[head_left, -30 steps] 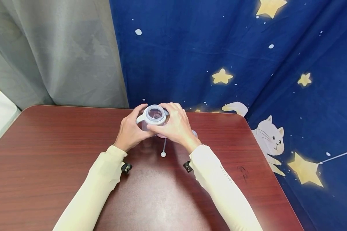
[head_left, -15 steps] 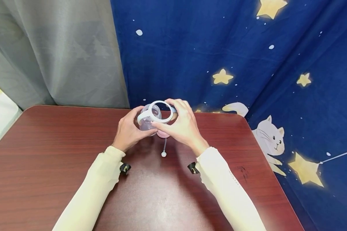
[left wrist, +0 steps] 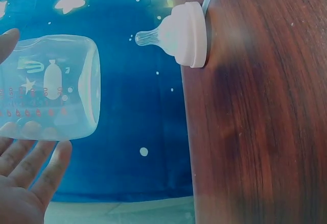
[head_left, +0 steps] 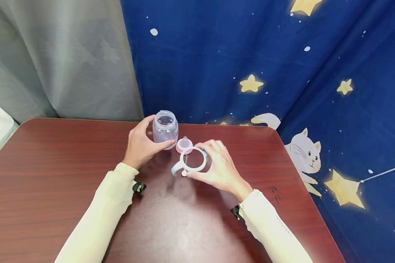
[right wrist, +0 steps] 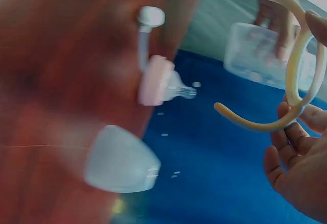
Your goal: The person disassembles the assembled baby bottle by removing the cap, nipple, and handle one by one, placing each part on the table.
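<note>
My left hand (head_left: 141, 144) grips a clear baby bottle (head_left: 165, 133) with an open top, thumb on one side and fingers on the other. In the left wrist view the bottle's base (left wrist: 92, 89) hangs above the table, with red measuring marks on its wall. My right hand (head_left: 220, 166) pinches a white ring with two curved handles (head_left: 176, 167), held in the air apart from the bottle. A pink collar with a clear teat (head_left: 184, 144) stands upright on the table between the hands. Its straw ends in a white weight (head_left: 184, 173), partly behind the ring.
A translucent dome cap (right wrist: 120, 160) stands on the table, seen in the right wrist view beside the teat; my right hand hides it in the head view. The brown table (head_left: 69, 175) ends just behind the bottle, against grey and blue curtains (head_left: 197, 65).
The handle ring has come up off the bottle's neck and moved right and towards me in my right hand. My left hand has shifted slightly left with the bottle. The teat is now uncovered.
</note>
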Demonstrator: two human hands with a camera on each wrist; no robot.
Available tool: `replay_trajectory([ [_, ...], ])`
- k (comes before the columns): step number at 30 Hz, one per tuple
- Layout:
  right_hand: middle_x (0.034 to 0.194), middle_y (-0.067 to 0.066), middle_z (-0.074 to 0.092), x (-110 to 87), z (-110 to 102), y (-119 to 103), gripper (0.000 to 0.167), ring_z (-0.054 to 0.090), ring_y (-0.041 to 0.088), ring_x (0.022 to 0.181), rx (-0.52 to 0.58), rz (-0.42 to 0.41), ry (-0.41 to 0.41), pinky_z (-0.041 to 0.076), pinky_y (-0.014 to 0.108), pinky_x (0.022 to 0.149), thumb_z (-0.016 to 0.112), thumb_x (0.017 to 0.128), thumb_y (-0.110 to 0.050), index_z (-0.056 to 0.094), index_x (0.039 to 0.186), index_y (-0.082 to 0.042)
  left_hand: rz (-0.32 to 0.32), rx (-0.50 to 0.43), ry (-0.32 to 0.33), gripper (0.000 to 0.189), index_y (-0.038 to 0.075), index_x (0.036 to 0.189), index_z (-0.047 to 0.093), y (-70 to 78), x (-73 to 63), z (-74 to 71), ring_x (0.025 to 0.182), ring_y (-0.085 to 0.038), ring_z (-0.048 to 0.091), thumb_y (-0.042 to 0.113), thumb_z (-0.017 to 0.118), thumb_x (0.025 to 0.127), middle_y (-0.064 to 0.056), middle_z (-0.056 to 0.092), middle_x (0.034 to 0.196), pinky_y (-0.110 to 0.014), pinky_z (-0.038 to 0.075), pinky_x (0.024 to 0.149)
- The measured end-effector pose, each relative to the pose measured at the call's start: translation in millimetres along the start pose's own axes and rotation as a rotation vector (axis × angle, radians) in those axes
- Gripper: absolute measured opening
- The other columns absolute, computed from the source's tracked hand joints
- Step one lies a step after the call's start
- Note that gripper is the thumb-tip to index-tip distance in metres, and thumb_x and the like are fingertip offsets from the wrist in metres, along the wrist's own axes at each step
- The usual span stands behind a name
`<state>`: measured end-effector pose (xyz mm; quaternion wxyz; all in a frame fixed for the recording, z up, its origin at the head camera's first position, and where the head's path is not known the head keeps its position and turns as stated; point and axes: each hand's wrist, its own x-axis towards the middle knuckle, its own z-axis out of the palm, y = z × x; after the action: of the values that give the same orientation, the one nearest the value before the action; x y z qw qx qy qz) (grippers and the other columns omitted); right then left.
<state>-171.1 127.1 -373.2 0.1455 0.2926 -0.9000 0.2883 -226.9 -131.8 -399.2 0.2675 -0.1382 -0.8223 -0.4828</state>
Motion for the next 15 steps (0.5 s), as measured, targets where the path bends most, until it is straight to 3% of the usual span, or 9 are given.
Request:
replay_trajectory([
  [8, 0.113, 0.000, 0.059, -37.3, 16, 22, 0.071, 0.049, 0.017, 0.108, -0.060, 0.036, -0.184, 0.040, 0.039, 0.094, 0.087, 0.068, -0.046, 0.063, 0.126, -0.014, -0.003, 0.013, 0.008, 0.084, 0.009, 0.131, 0.060, 2.0, 0.2, 0.5, 0.086, -0.017, 0.067, 0.032, 0.097, 0.059, -0.004, 0.069, 0.112, -0.036, 0.055, 0.076],
  [15, 0.107, 0.001, 0.061, -55.5, 18, 25, 0.066, 0.049, 0.013, 0.102, -0.009, 0.054, -0.237, 0.041, 0.038, 0.088, 0.085, 0.069, -0.046, 0.065, 0.122, -0.012, -0.019, 0.019, 0.003, 0.084, 0.010, 0.132, 0.060, 3.2, -0.4, 1.8, 0.086, -0.017, 0.067, 0.034, 0.096, 0.060, -0.003, 0.068, 0.115, -0.036, 0.055, 0.076],
])
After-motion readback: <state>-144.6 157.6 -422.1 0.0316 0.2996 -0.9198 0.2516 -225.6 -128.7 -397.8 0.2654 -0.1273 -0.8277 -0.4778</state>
